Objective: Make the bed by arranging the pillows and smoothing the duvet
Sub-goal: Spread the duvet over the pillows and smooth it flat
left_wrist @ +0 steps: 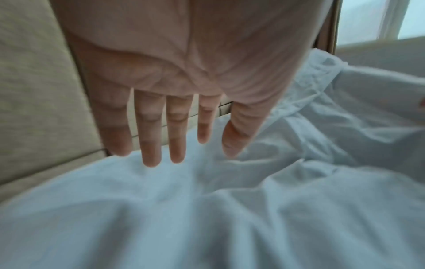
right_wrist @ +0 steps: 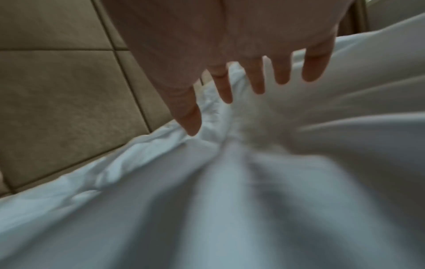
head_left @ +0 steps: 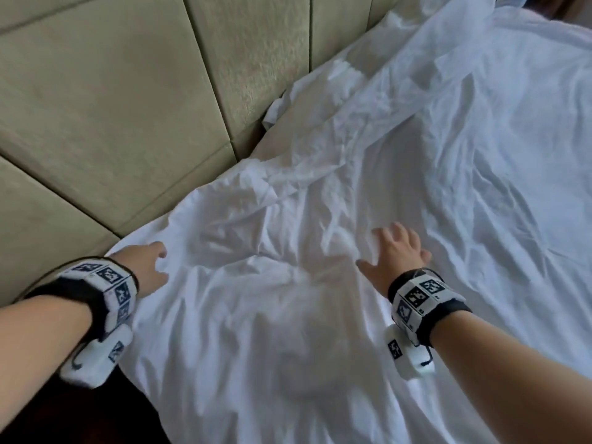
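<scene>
Far left: the padded beige fabric headboard [head_left: 134, 100], its panels split by seams. Your left hand [head_left: 145, 270] sits at the near edge of the crumpled white cotton duvet [head_left: 368, 174], close to the headboard; in the wrist view its fingers [left_wrist: 150, 134] are straight and slightly spread, holding nothing. The duvet covers the bed, bunched along the headboard. Further right, your right hand [head_left: 395, 254] lies over its middle folds, fingers [right_wrist: 257, 80] splayed, gripping nothing.

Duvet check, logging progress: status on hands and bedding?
Left hand and right hand open, fingers spread over the duvet. Duvet wrinkled, bunched by the headboard. No pillows in view.
</scene>
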